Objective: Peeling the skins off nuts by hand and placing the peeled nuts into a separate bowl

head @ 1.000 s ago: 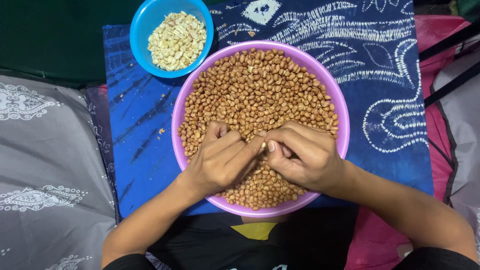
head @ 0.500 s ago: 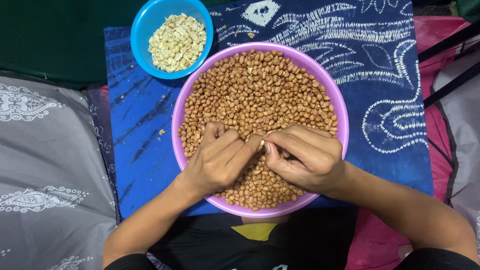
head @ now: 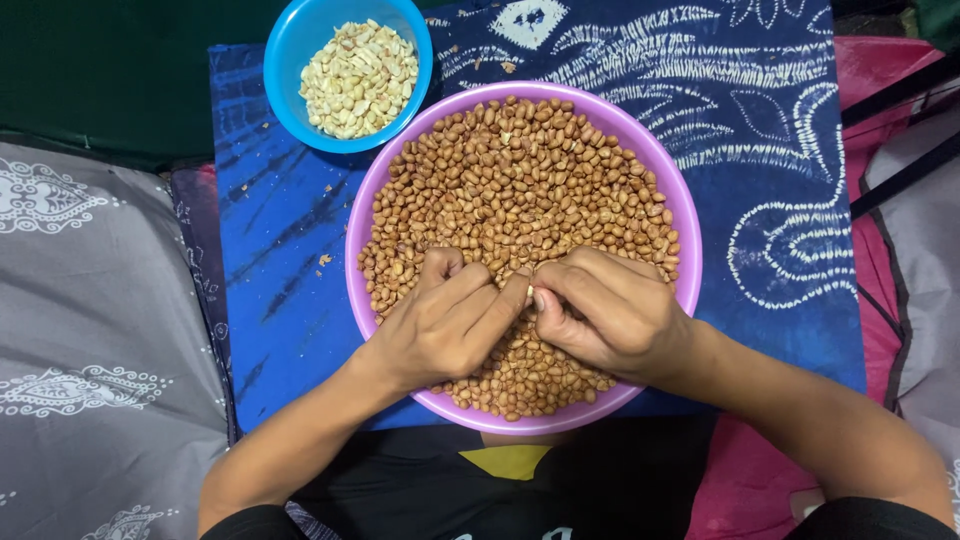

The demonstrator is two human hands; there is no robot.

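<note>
Purple bowl (head: 360, 215) under both hands: smooth, matt plastic. Blue bowl (head: 285, 50) beyond the left hand: glossy plastic. Underlying patterned cloth (head: 770, 180): matt weave.

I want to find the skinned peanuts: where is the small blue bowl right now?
In the head view, the small blue bowl sits upper left on the blue patterned cloth, touching the purple bowl.

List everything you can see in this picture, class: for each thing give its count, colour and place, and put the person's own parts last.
purple bowl: one, purple, centre, on the blue cloth.
unpeeled peanuts: too many to count, reddish-brown, filling the purple bowl.
blue bowl: one, blue, upper left, touching the purple bowl's rim.
peeled peanuts: a heap, pale cream, in the blue bowl.
blue cloth: one, blue with white patterns, under both bowls.
grey fabric: one, grey with white motifs, left.
left hand: one, over the purple bowl, fingers pinching a peanut.
right hand: one, meeting the left hand.
</note>
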